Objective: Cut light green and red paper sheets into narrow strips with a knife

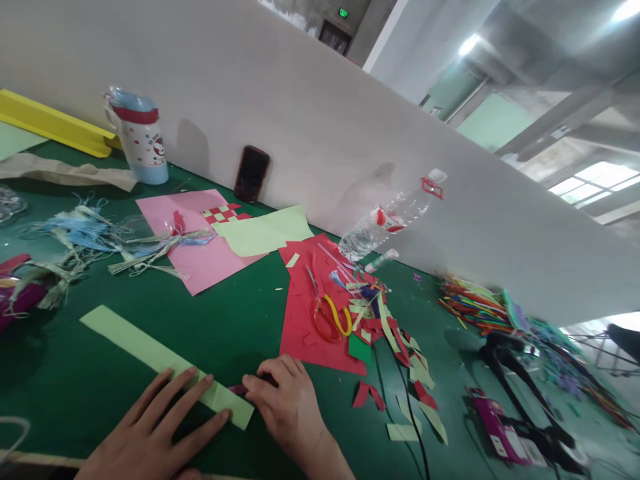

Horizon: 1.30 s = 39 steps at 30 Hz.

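Note:
A long pale green paper strip [145, 347] lies slantwise on the dark green table near its front edge. My left hand [160, 420] rests on the strip with its fingers spread, pressing it flat. Close to the strip's right end, my right hand [290, 400] is closed around a slim purple stick, perhaps a pen [237, 389]. Only the tip of that stick shows; the fingers cover the rest. Beyond my right hand is a red paper sheet [300, 327], with scissors [330, 317] with red and yellow handles lying on it.
A pink sheet [205, 267], blue and cream tassels [90, 230] and a cup [143, 140] are at the left. A phone [252, 173] and a plastic bottle [385, 223] lean on the white partition. Paper scraps [400, 432], a black cable [411, 407] and a black stand [530, 387] are at the right.

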Available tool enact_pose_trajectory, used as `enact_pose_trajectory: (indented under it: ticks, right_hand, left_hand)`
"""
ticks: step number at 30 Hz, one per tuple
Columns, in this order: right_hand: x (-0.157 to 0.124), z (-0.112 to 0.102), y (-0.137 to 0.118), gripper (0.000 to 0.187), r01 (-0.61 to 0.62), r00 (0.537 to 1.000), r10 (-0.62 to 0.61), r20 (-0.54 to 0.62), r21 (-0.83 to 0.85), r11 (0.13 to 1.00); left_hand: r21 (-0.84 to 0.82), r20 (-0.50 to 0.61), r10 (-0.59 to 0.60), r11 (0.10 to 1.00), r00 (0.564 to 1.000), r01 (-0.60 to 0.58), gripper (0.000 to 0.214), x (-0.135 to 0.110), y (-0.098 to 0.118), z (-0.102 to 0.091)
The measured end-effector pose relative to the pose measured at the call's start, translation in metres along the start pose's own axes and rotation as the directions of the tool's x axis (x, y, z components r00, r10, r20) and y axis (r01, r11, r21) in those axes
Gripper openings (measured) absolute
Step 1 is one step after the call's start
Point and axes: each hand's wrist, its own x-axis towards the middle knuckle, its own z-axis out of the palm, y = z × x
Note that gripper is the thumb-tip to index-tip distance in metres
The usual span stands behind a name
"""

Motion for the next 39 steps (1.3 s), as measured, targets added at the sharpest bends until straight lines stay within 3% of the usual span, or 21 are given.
enact_pose_trajectory:
  ticks: [7, 12, 17, 24, 39]
  right_hand:
    - [0.002, -0.002, 0.004, 0.016, -0.018, 1.0, 0.018, 0.013, -0.001, 1.0]
    - [0.005, -0.002, 0.0, 0.015, -0.001, 1.0, 0.001, 0.005, -0.001, 1.0]
    - [0.005, 0.001, -0.001, 0.013, -0.016, 1.0, 0.016, 0.015, 0.009, 1.0]
    - [0.006, 0.001, 0.0, 0.014, -0.011, 0.999, 0.012, 0.036, -0.019, 1.0]
    - [0.001, 0.002, -0.006, 0.016, -0.008, 1.0, 0.008, -0.003, 0.006, 1.0]
  left_hand:
    - [0.051, 0.01, 0.053, 0.997, 0.999, -0.053, 0.067, -0.002, -0.003, 0.002]
    - [0.004, -0.01, -0.012, 1.0, 1.0, 0.012, 0.066, 0.002, 0.0, 0.001]
    - [0.032, -0.01, 0.025, 0.999, 1.0, -0.025, 0.076, -0.004, -0.004, 0.001]
    - [0.02, 0.025, -0.118, 0.993, 0.993, 0.118, 0.079, -0.013, -0.015, -0.008]
    - [0.057, 0.037, -0.052, 0.997, 0.998, 0.05, 0.088, -0.012, -0.013, -0.006]
